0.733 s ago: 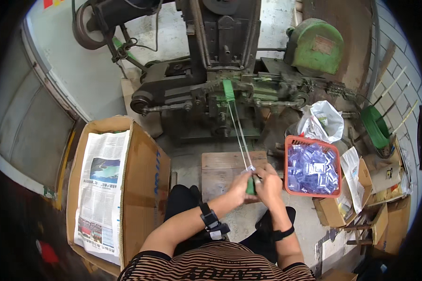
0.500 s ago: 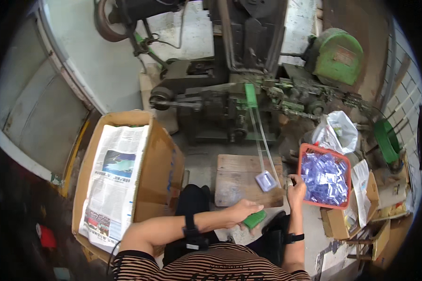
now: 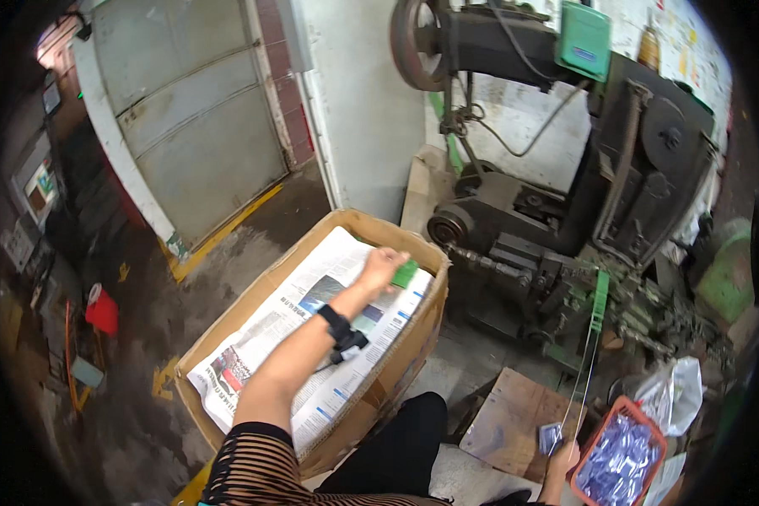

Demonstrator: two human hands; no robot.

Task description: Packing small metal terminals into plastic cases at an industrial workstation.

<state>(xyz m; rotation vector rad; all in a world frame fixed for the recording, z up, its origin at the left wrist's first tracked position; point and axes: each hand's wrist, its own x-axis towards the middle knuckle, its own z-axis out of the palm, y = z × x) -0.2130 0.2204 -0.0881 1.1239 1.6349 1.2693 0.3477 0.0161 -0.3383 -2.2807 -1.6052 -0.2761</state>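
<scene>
My left hand (image 3: 383,270) reaches over a tall cardboard box (image 3: 312,471) at the far corner of its opening. The fingers are closed on a small green bundle (image 3: 406,273), just above the newspaper sheet (image 3: 312,405) that covers the contents. At the lower right, my right hand (image 3: 563,460) is curled at the lower end of two thin rails (image 3: 589,363); what is in its fingers cannot be made out. Beside it, a small clear purplish plastic piece (image 3: 550,438) lies on a wooden board (image 3: 506,422). Green pieces (image 3: 600,295) sit at the rails' upper end.
A red basket (image 3: 575,485) of purplish plastic pieces stands right of my right hand, with a white plastic bag (image 3: 679,392) behind it. A dark machine (image 3: 523,202) with a flywheel (image 3: 417,42) fills the far right. A metal door (image 3: 198,110) stands at the far left.
My left hand has carried the green bundle from beside the wooden board to over the cardboard box. The view has swung left. My right hand remains by the rails' lower end.
</scene>
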